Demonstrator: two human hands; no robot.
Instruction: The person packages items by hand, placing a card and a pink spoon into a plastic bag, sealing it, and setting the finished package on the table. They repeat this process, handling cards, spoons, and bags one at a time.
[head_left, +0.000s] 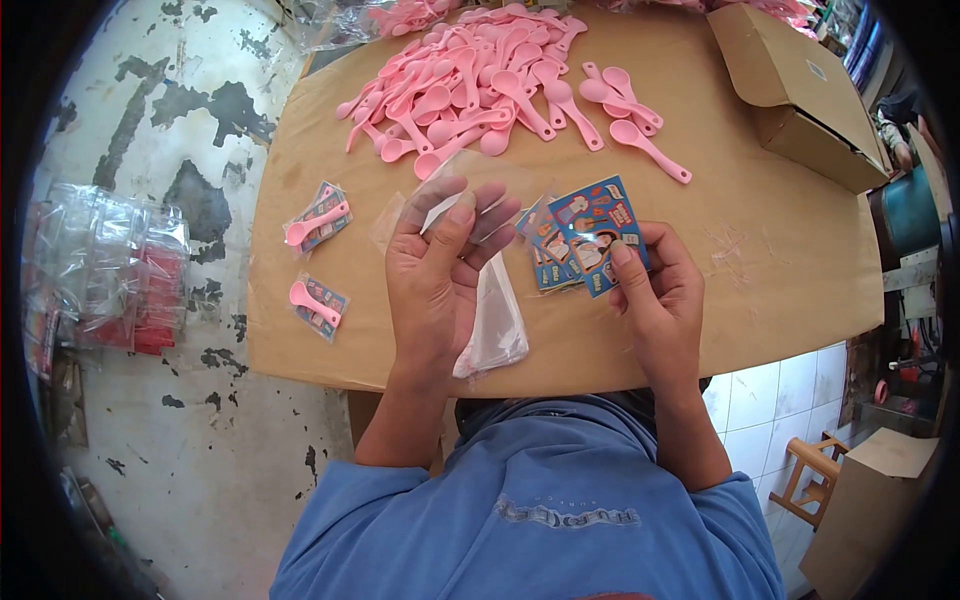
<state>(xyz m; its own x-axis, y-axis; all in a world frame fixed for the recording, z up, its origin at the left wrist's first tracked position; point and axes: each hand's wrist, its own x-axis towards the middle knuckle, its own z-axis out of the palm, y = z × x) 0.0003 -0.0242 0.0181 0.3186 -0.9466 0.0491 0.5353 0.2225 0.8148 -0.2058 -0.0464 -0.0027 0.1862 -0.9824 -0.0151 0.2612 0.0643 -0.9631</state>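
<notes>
a brown-covered table [810, 265] stands over a floor [215, 420] with patchy, peeling paint to the left and white tiles to the right. the left hand [432, 275] is half open, fingers curled and thumb near them, with a clear plastic sleeve [468, 166] at its fingertips; how many layers, i cannot tell. the right hand [668, 295] pinches a blue printed card [590, 212] between thumb and fingers. just left of that hand, under the card, lies a small fanned stack of cards [552, 272], too overlapped to count. one stack of clear sleeves [500, 325] lies just right of the left hand's wrist. two bagged pink spoons, one farther [318, 221] and one nearer [315, 306], lie left of the left hand. beyond both hands is a pile of pink measuring spoons [480, 85], too many to count; one separate spoon [652, 153] lies beyond the right hand. one cardboard box [795, 90] sits farther right.
</notes>
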